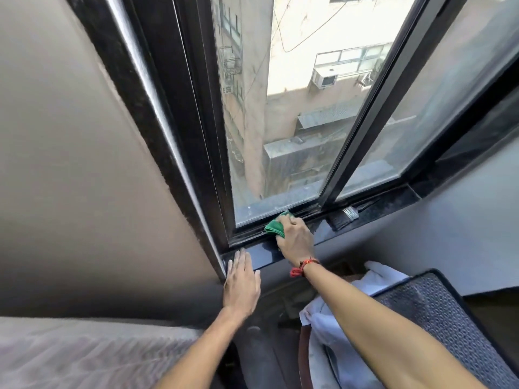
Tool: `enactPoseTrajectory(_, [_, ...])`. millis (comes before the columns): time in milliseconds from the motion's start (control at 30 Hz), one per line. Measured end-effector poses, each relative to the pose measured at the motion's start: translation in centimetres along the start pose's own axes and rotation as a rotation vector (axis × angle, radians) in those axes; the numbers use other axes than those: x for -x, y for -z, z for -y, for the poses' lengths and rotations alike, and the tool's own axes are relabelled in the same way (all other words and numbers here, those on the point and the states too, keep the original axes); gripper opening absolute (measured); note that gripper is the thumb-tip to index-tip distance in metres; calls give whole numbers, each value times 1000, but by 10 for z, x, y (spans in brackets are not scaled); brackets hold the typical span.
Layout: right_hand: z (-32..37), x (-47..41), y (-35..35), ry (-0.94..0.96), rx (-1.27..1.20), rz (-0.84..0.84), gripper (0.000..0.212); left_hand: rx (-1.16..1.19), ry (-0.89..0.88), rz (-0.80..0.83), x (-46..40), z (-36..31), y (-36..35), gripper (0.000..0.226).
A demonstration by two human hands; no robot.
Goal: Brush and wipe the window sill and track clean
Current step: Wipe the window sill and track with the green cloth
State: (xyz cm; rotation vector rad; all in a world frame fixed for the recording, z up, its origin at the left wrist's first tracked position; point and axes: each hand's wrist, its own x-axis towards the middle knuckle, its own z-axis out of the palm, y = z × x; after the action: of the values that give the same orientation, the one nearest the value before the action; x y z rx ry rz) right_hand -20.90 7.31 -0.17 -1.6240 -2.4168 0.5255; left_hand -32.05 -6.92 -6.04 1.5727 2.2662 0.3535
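Observation:
A dark glossy window sill (376,213) runs from lower left to right below a black-framed sliding window. My right hand (295,238) is shut on a folded green cloth (276,227) and presses it into the window track (250,234) at the foot of the glass. A red thread band circles that wrist. My left hand (241,279) lies flat, fingers together, on the sill's left end by the wall corner, holding nothing. A paintbrush (344,217) with dark bristles and a metal ferrule lies on the sill to the right of the cloth.
A grey wall (84,178) fills the left side. A white cloth (337,318) is draped below the sill on the right, next to a dark patterned cushion (438,313). A light fabric surface (84,355) sits at the lower left. Buildings show far below through the glass.

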Motion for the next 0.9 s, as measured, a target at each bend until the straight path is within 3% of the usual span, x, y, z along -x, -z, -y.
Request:
enactPoseTrajectory(300, [49, 6, -19, 187, -150, 291, 38, 18, -41, -56, 2, 1, 3, 52])
enactPoseTrajectory(433, [41, 10, -17, 342, -119, 360, 50, -19, -21, -48, 4, 0, 2, 46])
enactPoseTrajectory(600, [3, 3, 2, 569, 144, 266, 57, -22, -49, -39, 5, 2, 1, 63])
enactPoseTrajectory(800, [-57, -21, 53, 315, 110, 219, 72, -33, -55, -34, 6, 3, -1, 62])
enactPoseTrajectory(900, [-76, -13, 63, 350, 109, -80, 59, -37, -47, -32, 5, 4, -3, 64])
